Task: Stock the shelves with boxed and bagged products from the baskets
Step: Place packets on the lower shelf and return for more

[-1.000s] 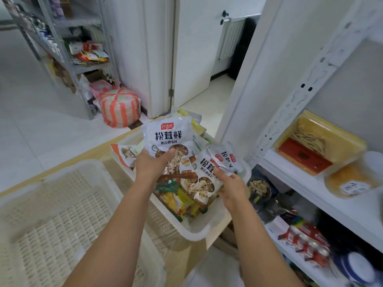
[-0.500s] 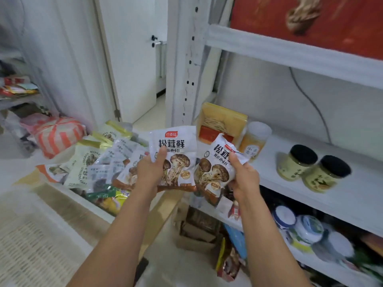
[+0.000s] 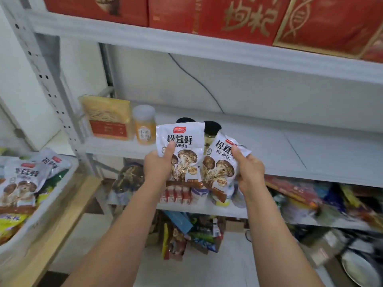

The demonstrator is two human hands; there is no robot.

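stocking looked barely begun: the left hand [image 3: 157, 166] clasped one white mushroom-print plastic bag [image 3: 182, 146] and the right hand [image 3: 249, 172] clasped a second such bag [image 3: 221, 162], both held before the white metal middle shelf [image 3: 310, 154], neither yet placed. on it stood one yellow box [image 3: 107, 119], one orange jar [image 3: 145, 127] and two black-lidded jars [image 3: 211, 126]. at least two matching bags [image 3: 20, 179] lay in the white plastic basket [image 3: 51, 195].

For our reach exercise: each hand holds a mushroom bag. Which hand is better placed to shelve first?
Probably the right hand: the right bag is nearest the bare stretch of the middle shelf, while the left hand holds the left bag in front of the dark-lidded jars.
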